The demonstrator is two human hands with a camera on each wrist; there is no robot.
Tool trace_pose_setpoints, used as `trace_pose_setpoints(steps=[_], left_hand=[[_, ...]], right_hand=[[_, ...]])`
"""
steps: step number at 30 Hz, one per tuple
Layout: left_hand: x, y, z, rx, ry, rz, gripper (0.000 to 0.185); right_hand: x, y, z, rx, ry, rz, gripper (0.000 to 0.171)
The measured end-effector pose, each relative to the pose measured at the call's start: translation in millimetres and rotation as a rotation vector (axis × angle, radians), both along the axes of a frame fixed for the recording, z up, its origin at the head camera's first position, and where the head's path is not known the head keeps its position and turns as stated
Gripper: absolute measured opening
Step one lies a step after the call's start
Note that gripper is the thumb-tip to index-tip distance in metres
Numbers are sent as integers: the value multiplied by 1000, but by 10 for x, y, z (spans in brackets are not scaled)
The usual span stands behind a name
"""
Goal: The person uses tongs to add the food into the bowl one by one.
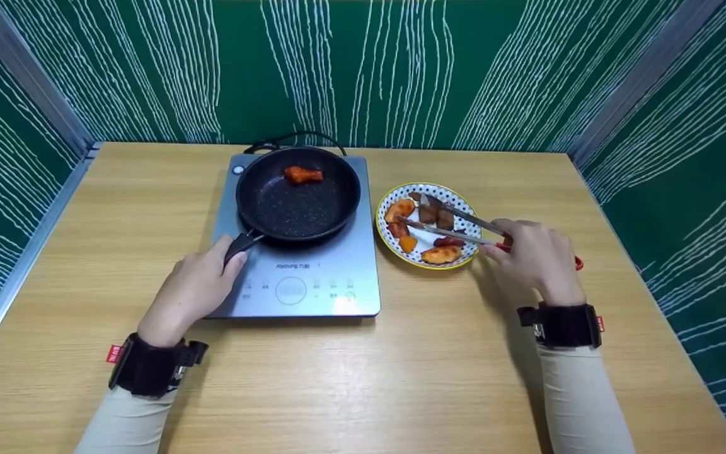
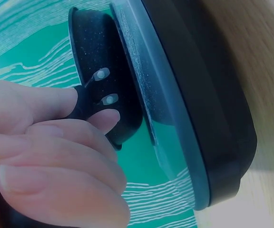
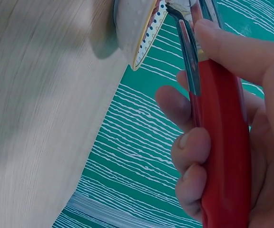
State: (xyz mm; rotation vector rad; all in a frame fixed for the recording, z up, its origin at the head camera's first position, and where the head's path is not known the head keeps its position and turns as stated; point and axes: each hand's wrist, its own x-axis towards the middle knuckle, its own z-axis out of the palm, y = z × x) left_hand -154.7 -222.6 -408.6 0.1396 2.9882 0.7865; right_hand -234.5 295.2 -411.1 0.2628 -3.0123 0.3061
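Observation:
My left hand point(image 1: 196, 287) grips the black handle point(image 1: 241, 244) of a frying pan point(image 1: 300, 208) that sits on an induction cooker. One reddish chicken drumstick point(image 1: 304, 175) lies toward the back of the pan. In the left wrist view, fingers point(image 2: 70, 156) curl round the handle close to its two rivets. My right hand point(image 1: 534, 255) holds red-handled metal tongs point(image 3: 225, 142). Their arms are spread over a dotted plate point(image 1: 429, 265) with a yellow rim, tips among the food. Browned wing-like pieces point(image 1: 442, 255), dark brown chunks point(image 1: 427, 214) and an orange piece point(image 1: 408, 244) lie on the plate.
The silver induction cooker point(image 1: 312, 290) has touch controls along its front, and a black cable point(image 1: 303, 133) runs behind it. The wooden table point(image 1: 363, 384) extends to both sides. Green panels with white lines point(image 1: 350, 69) enclose the back and sides.

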Motion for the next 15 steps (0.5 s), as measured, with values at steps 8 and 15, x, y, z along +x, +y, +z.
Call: trace_pose_setpoints(steps=[8, 15], left_hand=[[2, 1, 1, 7, -5, -1, 27], [7, 9, 10, 16, -1, -11, 27]], right_hand=[[-7, -44, -38, -4, 27, 29, 50], [5, -124, -81, -40, 43, -25, 49]])
